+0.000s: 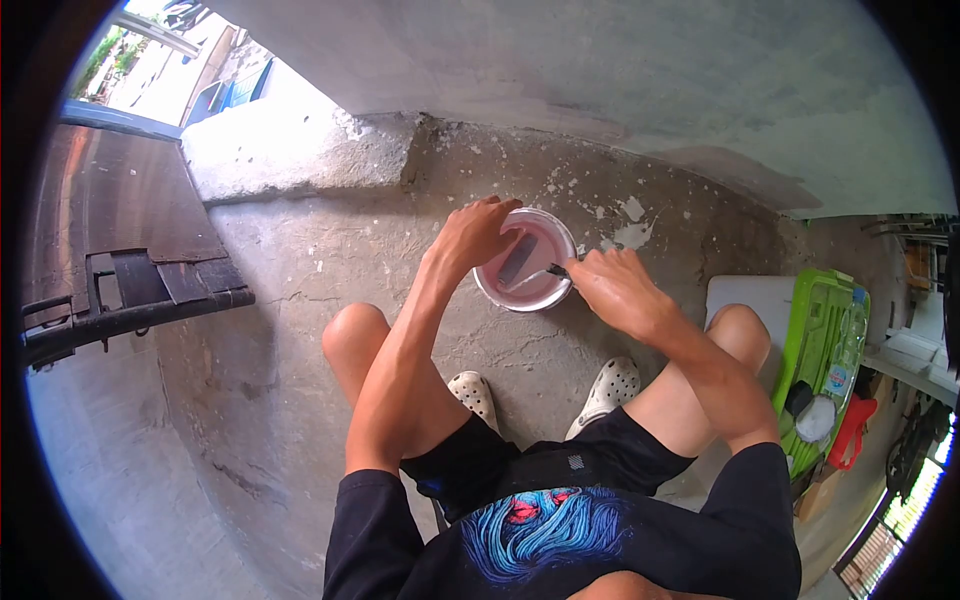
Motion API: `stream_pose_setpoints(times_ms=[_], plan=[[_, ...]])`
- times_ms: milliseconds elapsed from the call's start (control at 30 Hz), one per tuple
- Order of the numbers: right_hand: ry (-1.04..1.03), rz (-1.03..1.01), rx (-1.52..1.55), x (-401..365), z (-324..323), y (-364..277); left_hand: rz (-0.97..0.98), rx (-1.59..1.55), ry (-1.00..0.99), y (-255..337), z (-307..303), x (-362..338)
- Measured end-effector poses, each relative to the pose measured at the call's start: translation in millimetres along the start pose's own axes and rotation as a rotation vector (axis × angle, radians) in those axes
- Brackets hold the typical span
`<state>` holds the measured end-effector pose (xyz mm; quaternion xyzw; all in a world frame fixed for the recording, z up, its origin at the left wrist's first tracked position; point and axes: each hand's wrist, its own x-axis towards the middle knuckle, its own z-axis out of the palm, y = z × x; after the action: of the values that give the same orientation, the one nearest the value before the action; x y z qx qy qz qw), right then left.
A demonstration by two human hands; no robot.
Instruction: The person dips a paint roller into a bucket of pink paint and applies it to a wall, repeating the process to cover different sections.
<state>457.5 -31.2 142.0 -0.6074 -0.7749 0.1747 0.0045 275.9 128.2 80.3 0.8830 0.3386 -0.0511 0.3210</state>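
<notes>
Between my feet and the wall stands a round bucket [566, 236] with a white rim and a pinkish inside. My left hand [482, 232] grips its left rim, with the fingers over the edge. My right hand [618, 288] is closed around the dark handle of what looks like a small paint roller [517, 258]. The roller's thin metal rod runs down into the bucket, and its grey, long head lies tilted inside. My right fist hides most of the handle. How much liquid the bucket holds is hard to make out.
The concrete floor [330, 255] has white paint spots. A pale wall [640, 80] rises ahead, with a raised ledge [300, 155] at left. A brown metal-edged panel [140, 200] stands left. On my right are a green plastic crate lid [808, 350] and a clear bottle [848, 345].
</notes>
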Motion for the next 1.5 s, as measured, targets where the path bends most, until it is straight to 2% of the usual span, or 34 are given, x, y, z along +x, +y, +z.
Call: stream_pose_setpoints(times_ms=[233,400,633,700,1033,1133,1200,1400,1500], plan=[[0.013,0.01,-0.031,3.4,1.5,-2.2,-0.029,-0.008,-0.016,-0.7,1.0,2.3],[-0.197,0.095,-0.03,9.6,4.2,-4.4,-0.028,0.003,-0.019,0.1,-0.9,2.2],[-0.187,0.126,0.142,4.3,2.2,-6.1,-0.045,-0.004,-0.033,-0.3,-0.9,2.3],[-0.117,0.06,0.24,3.1,6.0,-6.5,-0.043,0.0,-0.033,-1.5,0.4,3.2],[-0.173,0.018,0.24,4.2,13.4,3.2,-0.044,0.001,-0.046,-1.8,2.8,7.5],[-0.131,0.002,0.235,-0.9,14.0,5.0,-0.028,0.0,-0.029,-2.6,3.9,8.5],[-0.015,-0.045,0.234,-6.7,7.2,4.2,-0.02,-0.004,-0.015,-3.5,4.5,8.7],[-0.177,0.018,0.181,-7.1,-7.0,1.0,-0.019,0.002,-0.041,-3.5,4.0,7.9],[-0.107,-0.035,0.189,-5.6,-0.6,-0.5,-0.017,0.006,-0.034,-4.0,5.6,8.4]])
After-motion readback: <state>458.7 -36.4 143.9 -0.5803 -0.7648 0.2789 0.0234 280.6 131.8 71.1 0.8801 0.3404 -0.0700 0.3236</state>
